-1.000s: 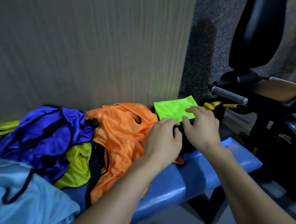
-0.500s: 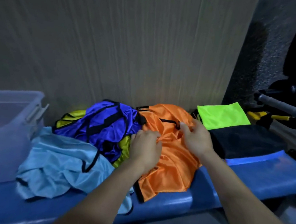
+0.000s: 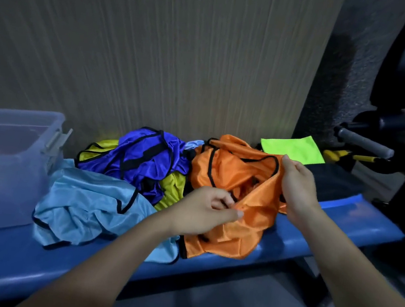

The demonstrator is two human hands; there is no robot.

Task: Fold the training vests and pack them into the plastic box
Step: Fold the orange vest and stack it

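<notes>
A gym or sports changing area is suggested: a blue padded bench (image 3: 339, 217) is set against a panelled wall (image 3: 157, 48), with black exercise equipment (image 3: 398, 139) beside it and coloured training vests (image 3: 151, 158) heaped on the bench.

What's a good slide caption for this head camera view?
Both hands, left and right, lift an orange vest from the bench pile.

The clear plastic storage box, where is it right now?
In the head view, the clear plastic storage box stands at the far left of the blue bench, against the wall, beside the crumpled light blue vest.
</notes>
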